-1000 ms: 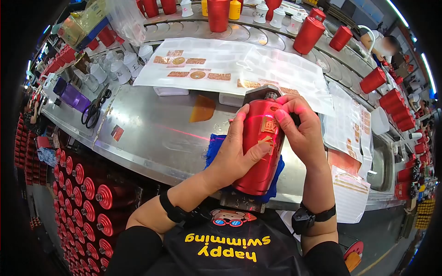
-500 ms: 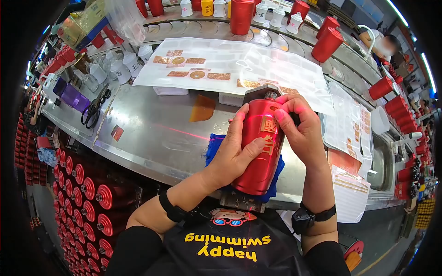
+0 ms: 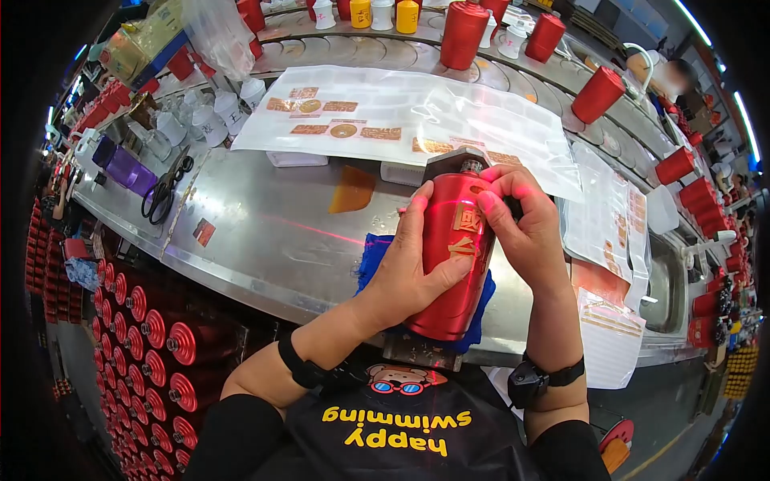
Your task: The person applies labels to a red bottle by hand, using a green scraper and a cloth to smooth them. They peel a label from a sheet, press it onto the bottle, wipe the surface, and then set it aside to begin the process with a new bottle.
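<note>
Steel worktop (image 3: 265, 232) fills the middle of the frame, curving from the left edge toward the lower right, with a thin red light line running across it. Above it, in the upper half, a conveyor track (image 3: 361, 50) carries red canisters (image 3: 464, 34) and small white bottles. Clear sticker sheets (image 3: 377, 120) with gold labels lie spread on the worktop just above centre. At centre, a red bottle (image 3: 449, 276) lies tilted on a blue cloth (image 3: 370, 258), neck pointing up toward the sheets, with a gold label on its side. The left hand (image 3: 409, 268) wraps the bottle from the left, fingers pressed along its body and thumb laid across the front below the label. The right hand (image 3: 525, 232) curls around the bottle's upper right side, fingertips pressing at the label's edge. Black scissors (image 3: 164, 188) rest at the left of the worktop, well apart from the hands.
</note>
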Motion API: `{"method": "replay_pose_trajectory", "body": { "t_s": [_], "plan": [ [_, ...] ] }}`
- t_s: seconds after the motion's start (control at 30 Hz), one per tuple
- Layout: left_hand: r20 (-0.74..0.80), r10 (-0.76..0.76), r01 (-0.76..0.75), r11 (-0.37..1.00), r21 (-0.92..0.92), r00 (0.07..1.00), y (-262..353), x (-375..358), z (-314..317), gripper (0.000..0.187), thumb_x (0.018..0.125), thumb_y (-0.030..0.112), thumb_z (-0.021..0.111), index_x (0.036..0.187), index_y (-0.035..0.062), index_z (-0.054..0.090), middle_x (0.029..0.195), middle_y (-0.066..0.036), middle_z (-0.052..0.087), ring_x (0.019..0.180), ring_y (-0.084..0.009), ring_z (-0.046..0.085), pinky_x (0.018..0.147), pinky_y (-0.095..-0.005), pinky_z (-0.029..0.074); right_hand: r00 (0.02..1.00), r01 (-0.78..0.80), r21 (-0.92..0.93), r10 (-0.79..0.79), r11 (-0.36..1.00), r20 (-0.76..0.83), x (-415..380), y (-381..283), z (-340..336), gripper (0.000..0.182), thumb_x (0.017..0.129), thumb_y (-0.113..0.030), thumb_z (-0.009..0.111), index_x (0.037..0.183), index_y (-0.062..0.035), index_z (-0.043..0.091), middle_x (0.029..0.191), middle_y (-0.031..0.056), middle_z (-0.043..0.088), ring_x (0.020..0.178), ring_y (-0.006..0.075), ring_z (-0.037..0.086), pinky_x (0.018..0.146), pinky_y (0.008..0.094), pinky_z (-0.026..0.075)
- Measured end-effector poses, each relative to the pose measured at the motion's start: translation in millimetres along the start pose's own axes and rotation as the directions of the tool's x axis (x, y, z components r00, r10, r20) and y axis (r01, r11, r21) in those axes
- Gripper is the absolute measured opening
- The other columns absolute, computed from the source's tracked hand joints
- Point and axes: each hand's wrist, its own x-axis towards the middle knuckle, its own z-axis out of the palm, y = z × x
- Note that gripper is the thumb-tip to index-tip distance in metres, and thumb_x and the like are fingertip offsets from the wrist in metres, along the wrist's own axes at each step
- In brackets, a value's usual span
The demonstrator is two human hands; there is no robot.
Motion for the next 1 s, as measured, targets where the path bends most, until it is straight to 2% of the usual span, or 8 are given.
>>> {"method": "replay_pose_trajectory", "body": {
  "t_s": [0.1,0.23,0.33,0.7,0.8,0.9,1.0],
  "plan": [
    [-0.004,0.007,-0.007,1.000,-0.002,1.000,1.5,-0.2,0.3,0.099,0.087,0.033,0.072,0.152,-0.0046,0.008,0.147,-0.027,0.032,0.137,-0.0326,0.038,0.114,-0.0404,0.031,0.998,0.010,0.017,-0.009,1.000,-0.058,0.1,0.2,2.6,0.014,0.089,-0.012,0.069,0.088,-0.0012,0.061,0.103,0.0142,0.066,0.095,0.0285,0.061,0.085,0.0356,0.048],
    [-0.020,-0.052,0.053,0.997,0.050,0.998,7.8,1.2,2.6,0.100,0.087,0.034,0.072,0.152,-0.0059,0.008,0.148,-0.029,0.031,0.138,-0.0364,0.036,0.114,-0.0422,0.031,0.998,0.010,0.017,-0.009,1.000,-0.060,0.1,-0.2,2.3,0.014,0.088,-0.012,0.069,0.088,-0.0011,0.061,0.103,0.0143,0.066,0.095,0.0278,0.061,0.085,0.0352,0.048],
    [-0.033,-0.021,0.027,0.986,0.167,0.999,6.7,0.6,4.3,0.101,0.086,0.035,0.072,0.151,-0.0066,0.007,0.147,-0.031,0.030,0.139,-0.0399,0.036,0.114,-0.0436,0.030,0.998,0.007,0.011,-0.007,1.000,-0.056,0.7,-1.7,2.1,0.014,0.089,-0.012,0.069,0.088,-0.0010,0.061,0.103,0.0143,0.066,0.095,0.0275,0.061,0.085,0.0350,0.048],
    [-0.026,-0.028,0.031,0.991,0.131,0.999,4.7,0.1,3.8,0.103,0.086,0.041,0.072,0.151,-0.0066,0.008,0.147,-0.032,0.031,0.139,-0.0407,0.035,0.114,-0.0442,0.031,0.998,0.002,0.015,-0.001,1.000,-0.066,-0.8,-1.2,2.3,0.013,0.089,-0.011,0.069,0.089,-0.0005,0.061,0.102,0.0148,0.066,0.094,0.0270,0.061,0.084,0.0348,0.049],
    [-0.028,-0.023,0.026,0.991,0.130,0.999,5.0,-0.2,3.5,0.104,0.086,0.042,0.072,0.151,-0.0065,0.008,0.147,-0.032,0.031,0.139,-0.0407,0.036,0.114,-0.0441,0.031,1.000,0.001,-0.010,-0.001,1.000,-0.012,-1.3,-0.9,0.0,0.012,0.095,-0.009,0.063,0.089,-0.0002,0.058,0.111,0.0085,0.061,0.089,0.0099,0.054,0.078,0.0240,0.046],
    [-0.026,-0.021,0.024,0.990,0.140,0.999,4.9,-0.5,2.9,0.104,0.086,0.042,0.072,0.151,-0.0065,0.007,0.147,-0.032,0.031,0.138,-0.0406,0.036,0.114,-0.0441,0.031,0.997,-0.012,0.026,0.014,1.000,-0.073,-0.9,-2.8,2.7,0.012,0.089,-0.010,0.068,0.088,-0.0003,0.060,0.101,0.0146,0.066,0.093,0.0266,0.061,0.084,0.0344,0.049],
    [-0.022,-0.015,0.018,0.990,0.139,1.000,5.1,-0.4,2.7,0.104,0.086,0.042,0.072,0.151,-0.0065,0.007,0.146,-0.032,0.031,0.139,-0.0405,0.036,0.114,-0.0442,0.031,0.998,-0.006,0.037,0.009,0.999,-0.069,-0.4,-2.7,2.8,0.012,0.089,-0.009,0.068,0.087,-0.0003,0.060,0.100,0.0144,0.066,0.092,0.0265,0.061,0.083,0.0340,0.049]
  ]
}}
